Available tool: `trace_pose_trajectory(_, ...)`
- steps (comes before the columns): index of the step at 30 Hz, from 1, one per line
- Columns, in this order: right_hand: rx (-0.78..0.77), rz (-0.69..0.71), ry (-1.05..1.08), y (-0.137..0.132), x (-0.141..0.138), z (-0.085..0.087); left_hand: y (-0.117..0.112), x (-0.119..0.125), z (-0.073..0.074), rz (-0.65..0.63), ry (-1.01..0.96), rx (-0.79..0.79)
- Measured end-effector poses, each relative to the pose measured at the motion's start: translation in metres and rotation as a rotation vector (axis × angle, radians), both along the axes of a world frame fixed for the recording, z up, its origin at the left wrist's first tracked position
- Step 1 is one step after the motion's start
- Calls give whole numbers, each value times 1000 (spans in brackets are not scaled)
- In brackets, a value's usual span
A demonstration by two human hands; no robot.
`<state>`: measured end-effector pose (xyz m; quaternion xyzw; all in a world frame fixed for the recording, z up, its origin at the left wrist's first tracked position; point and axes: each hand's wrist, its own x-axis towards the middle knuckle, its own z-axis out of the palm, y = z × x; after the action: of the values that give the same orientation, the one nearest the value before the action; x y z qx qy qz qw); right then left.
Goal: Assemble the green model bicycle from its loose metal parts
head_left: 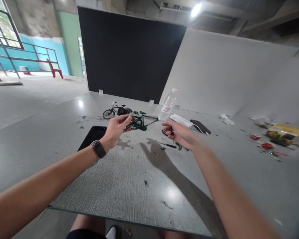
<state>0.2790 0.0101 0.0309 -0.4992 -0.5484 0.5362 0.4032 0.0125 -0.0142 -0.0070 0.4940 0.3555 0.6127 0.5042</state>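
Note:
My left hand (118, 127), with a dark watch on its wrist, grips the rear end of a green model bicycle (142, 127) above the table. The model has a saddle, a frame and a rear wheel, and its front end shows no wheel. My right hand (175, 131) is just right of the front end, apart from it. Its fingers are curled, and whether the dark bit between them is held is unclear. Below that hand lie a thin dark screwdriver (169, 145) and small green parts (179, 146). A black model bicycle (120, 110) stands behind my left hand.
A clear plastic bottle (167, 105) stands behind my right hand, near a white elongated item (181, 120) and a dark flat phone-like object (200, 126). A black tray-like object (93, 135) lies left. A yellow packet (285, 132) and loose bits lie far right. Upright panels (129, 53) border the back.

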Motion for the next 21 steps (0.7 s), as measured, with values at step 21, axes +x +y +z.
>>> trace_pose_trajectory(21,368,-62,-1198,26,90,-8,21,-27,-13,321,781,277)
